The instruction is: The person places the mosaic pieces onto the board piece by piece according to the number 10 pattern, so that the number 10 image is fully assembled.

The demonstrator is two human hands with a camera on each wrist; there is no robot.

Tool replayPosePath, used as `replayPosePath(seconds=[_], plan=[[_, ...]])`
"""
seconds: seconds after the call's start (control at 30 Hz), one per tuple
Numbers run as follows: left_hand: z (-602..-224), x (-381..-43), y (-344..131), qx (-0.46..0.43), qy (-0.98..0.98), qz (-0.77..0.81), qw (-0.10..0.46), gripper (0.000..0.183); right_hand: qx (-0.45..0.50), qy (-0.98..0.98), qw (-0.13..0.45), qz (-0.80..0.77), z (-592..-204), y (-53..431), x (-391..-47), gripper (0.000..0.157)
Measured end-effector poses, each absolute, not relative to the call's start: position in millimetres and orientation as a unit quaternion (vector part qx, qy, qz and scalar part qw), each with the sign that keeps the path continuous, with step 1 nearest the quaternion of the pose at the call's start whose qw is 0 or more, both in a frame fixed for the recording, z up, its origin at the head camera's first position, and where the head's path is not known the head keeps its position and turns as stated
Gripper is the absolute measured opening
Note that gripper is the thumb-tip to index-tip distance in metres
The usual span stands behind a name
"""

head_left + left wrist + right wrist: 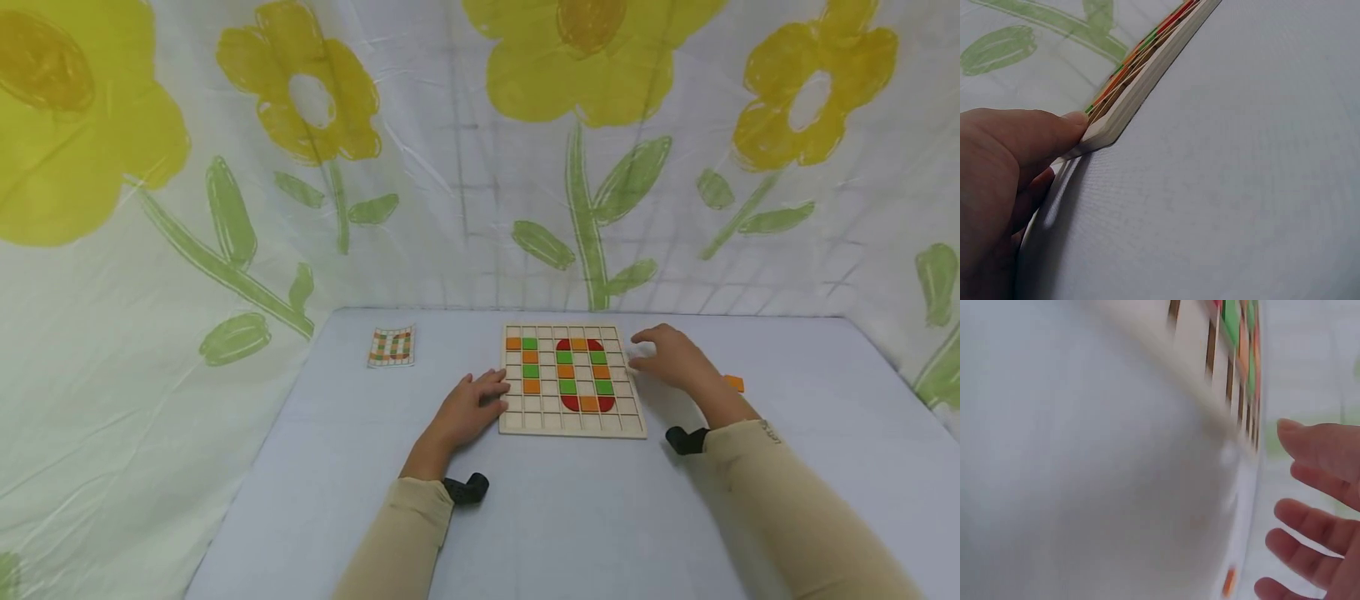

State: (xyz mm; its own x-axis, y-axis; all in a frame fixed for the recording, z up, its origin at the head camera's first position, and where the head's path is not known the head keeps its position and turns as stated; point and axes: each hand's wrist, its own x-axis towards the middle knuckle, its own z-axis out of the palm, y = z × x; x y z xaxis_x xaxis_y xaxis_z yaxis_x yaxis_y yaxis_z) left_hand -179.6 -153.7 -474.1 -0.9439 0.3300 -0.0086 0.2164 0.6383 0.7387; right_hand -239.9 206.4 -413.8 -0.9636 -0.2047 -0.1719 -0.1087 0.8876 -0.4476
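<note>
A square wooden grid board [573,423] lies on the table, with orange, green and red tiles set in some of its cells. The red, orange and green tiles [566,372] form a closed loop right of centre, and a shorter group stands at the left. My left hand [465,410] rests against the board's left edge, fingers extended; the left wrist view shows the thumb [1054,132] touching the rim near a corner. Just beyond the right edge hovers my right hand [670,360], fingers spread and loosely bent, with nothing between them.
A small card [392,347] printed with a coloured grid pattern lies on the table, left of the board. One loose orange tile [734,383] shows beside the right forearm. Behind the table [555,517] hangs a white curtain [427,250] with yellow flowers.
</note>
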Motion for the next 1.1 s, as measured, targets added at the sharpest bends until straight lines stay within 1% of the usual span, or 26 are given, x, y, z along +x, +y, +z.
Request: replayPosePath(seconds=[0.13,0.23,0.37,0.47,0.67,0.93,1.0,1.1], plan=[[-475.6,-179.8,-153.9,0.153,0.904,0.392,0.073,0.036,-0.071,0.968,0.111,-0.214,-415.2,240.7,-240.9,0.062],[-476.1,-179.9,-154.4,0.152,0.905,0.392,0.071,0.036,-0.06,0.967,0.128,-0.212,-418.2,259.9,-242.5,0.075],[-476.4,-179.0,-154.5,0.148,0.903,0.396,0.07,0.036,-0.054,0.965,0.157,-0.201,-424.6,274.3,-243.3,0.092],[-476.9,-177.3,-153.9,0.142,0.904,0.395,0.075,0.036,-0.057,0.965,0.167,-0.192,-427.8,278.9,-242.5,0.098],[-477.4,-174.6,-152.8,0.144,0.903,0.397,0.083,0.037,-0.031,0.966,0.176,-0.189,-430.1,283.5,-243.4,0.101],[-475.0,-177.5,-153.7,0.157,0.905,0.39,0.067,0.036,-0.018,0.969,0.186,-0.159,-434.6,279.1,-254.3,0.097],[-473.4,-178.6,-153.6,0.157,0.903,0.394,0.069,0.036,-0.011,0.968,0.194,-0.156,-433.2,275.2,-254.5,0.095],[-471.6,-180.8,-153.6,0.155,0.904,0.392,0.07,0.037,-0.015,0.97,0.193,-0.15,-429.5,271.8,-252.9,0.088]])
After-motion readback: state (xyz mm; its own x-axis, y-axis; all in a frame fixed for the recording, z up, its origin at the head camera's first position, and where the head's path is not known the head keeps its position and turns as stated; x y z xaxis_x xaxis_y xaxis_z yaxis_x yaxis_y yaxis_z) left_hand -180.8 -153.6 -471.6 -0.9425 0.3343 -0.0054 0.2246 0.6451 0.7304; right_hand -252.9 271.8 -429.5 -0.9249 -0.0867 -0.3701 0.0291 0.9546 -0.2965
